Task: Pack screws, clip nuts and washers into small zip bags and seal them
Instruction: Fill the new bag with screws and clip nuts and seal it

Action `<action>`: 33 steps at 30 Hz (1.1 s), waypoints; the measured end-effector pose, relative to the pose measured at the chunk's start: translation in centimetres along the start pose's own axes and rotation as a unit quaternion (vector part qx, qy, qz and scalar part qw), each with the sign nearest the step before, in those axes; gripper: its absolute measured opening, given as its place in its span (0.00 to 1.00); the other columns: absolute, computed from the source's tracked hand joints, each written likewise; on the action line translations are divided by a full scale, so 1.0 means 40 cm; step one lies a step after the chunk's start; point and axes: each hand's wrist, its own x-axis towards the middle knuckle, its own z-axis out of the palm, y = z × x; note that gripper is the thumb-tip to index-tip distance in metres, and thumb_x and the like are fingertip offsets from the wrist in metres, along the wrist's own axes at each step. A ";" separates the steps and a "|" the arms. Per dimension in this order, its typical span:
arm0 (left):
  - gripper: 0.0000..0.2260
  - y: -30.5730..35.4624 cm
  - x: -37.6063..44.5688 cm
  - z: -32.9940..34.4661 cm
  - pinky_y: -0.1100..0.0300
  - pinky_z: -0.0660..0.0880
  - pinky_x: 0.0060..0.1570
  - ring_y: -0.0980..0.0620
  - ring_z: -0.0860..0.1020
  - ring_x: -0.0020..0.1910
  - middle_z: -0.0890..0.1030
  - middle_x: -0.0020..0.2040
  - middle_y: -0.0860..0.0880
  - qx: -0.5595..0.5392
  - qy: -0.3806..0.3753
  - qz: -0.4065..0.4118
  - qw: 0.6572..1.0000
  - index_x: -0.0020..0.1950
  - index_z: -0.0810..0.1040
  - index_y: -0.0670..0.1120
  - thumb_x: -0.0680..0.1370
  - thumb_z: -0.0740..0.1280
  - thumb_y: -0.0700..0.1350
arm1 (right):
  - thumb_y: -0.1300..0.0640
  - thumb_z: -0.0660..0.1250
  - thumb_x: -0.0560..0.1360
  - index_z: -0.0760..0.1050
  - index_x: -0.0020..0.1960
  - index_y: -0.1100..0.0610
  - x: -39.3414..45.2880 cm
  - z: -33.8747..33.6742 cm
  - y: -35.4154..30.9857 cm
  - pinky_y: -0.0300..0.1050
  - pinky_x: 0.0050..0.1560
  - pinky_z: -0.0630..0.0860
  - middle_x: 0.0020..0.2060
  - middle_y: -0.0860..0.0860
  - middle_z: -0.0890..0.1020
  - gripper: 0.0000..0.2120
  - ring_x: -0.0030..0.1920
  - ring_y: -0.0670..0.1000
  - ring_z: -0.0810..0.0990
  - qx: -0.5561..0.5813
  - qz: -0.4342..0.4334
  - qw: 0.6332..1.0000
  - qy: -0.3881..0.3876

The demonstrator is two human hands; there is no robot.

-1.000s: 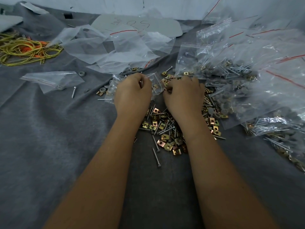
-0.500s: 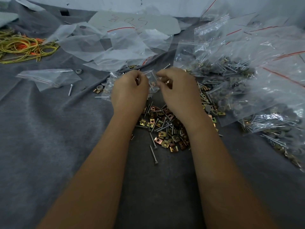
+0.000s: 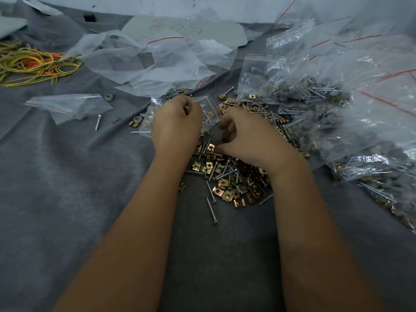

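My left hand (image 3: 176,126) grips a small clear zip bag (image 3: 208,109) by its mouth; the bag holds a few screws and clip nuts. My right hand (image 3: 246,140) hovers low over the loose pile of brass clip nuts and screws (image 3: 234,183). Its fingers are loosely curled. Its thumb tip touches the pile beside a copper-coloured clip nut (image 3: 211,147), and I see nothing pinched between the fingers. A grey washer (image 3: 137,119) lies left of the bag.
Large clear bags of screws, washers and clip nuts (image 3: 319,102) are heaped at the right. Empty zip bags (image 3: 157,61) lie at the back, and one (image 3: 67,105) at the left. Yellow and orange rubber bands (image 3: 33,64) sit far left on the grey cloth (image 3: 56,188).
My right hand has left the bag's mouth and dropped back toward me onto the pile. My left hand still holds the bag in the same place.
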 end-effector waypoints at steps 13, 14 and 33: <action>0.12 -0.001 0.001 0.003 0.58 0.66 0.31 0.54 0.69 0.28 0.73 0.29 0.50 0.011 -0.003 -0.002 1.000 0.44 0.80 0.47 0.80 0.60 0.49 | 0.57 0.74 0.71 0.81 0.40 0.50 0.003 0.005 -0.007 0.32 0.36 0.71 0.35 0.42 0.80 0.04 0.36 0.39 0.77 0.027 -0.026 0.999 -0.014; 0.12 -0.001 0.001 0.003 0.58 0.66 0.30 0.54 0.69 0.28 0.73 0.29 0.50 0.012 -0.003 -0.001 1.000 0.44 0.80 0.48 0.80 0.60 0.49 | 0.57 0.74 0.71 0.80 0.39 0.49 0.003 0.003 -0.004 0.31 0.35 0.70 0.34 0.42 0.79 0.05 0.36 0.38 0.77 0.031 -0.024 0.999 0.001; 0.11 0.000 -0.002 0.001 0.57 0.67 0.30 0.55 0.69 0.27 0.74 0.29 0.50 -0.006 -0.006 0.017 1.000 0.44 0.81 0.47 0.80 0.61 0.47 | 0.59 0.68 0.75 0.79 0.45 0.51 0.019 0.023 -0.011 0.37 0.42 0.76 0.37 0.42 0.79 0.04 0.39 0.41 0.77 0.133 0.011 0.962 0.239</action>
